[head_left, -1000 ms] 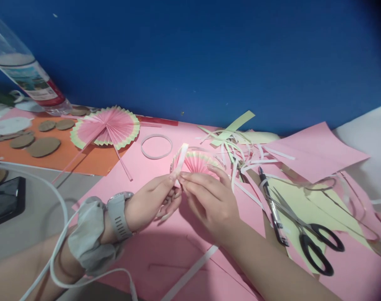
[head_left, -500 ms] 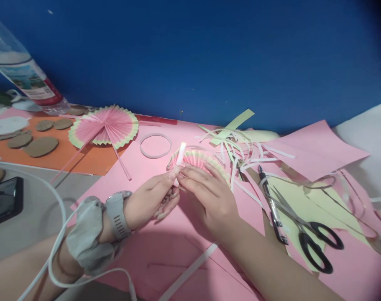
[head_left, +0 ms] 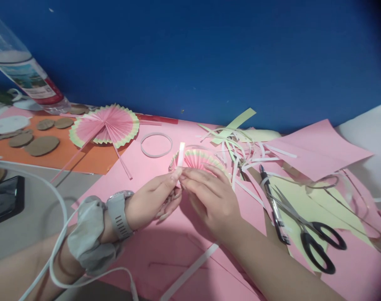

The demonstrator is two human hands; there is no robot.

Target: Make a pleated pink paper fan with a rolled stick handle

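Risks, largest item first.
- Pink sheet [head_left: 130, 251], lower centre, lies on the bench [head_left: 79, 182] beneath both hands. Could skid if a forearm drags; looks unfastened.
- White cable [head_left: 65, 209], lower left, loops over the left forearm. Possible snag: a sharp arm movement could tug it and jolt the work.
- Scissors [head_left: 304, 223], lower right, blades slightly apart beside the pen [head_left: 274, 205]. A wide sweep of the right arm might knock either.
- Pleated fan [head_left: 198, 158], pink with a pale green edge, centre of frame, just beyond the fingers. Pleats could crush or spring apart if pressed unevenly.
- Pale strip [head_left: 181, 152], centre, stands roughly upright in front of the pleats. Left hand [head_left: 154, 198] grip: thumb and fingers pinching its lower end. Right hand [head_left: 213, 196] fingertips meet the same spot; cannot tell whether that grip pinches or merely presses. Slip or skew likeliest here, the hold being narrow.

Poorly seen, same order.
- Both forearms run out of frame below.
- Bottle [head_left: 30, 79], upper left: top cut off.
- Phone [head_left: 6, 200], left edge: partly outside.
- Fan: lower part behind the fingers; unclear whether lifted or resting on the sheet.
- Strip-to-pleat contact: covered by fingertips; any bond unverifiable.
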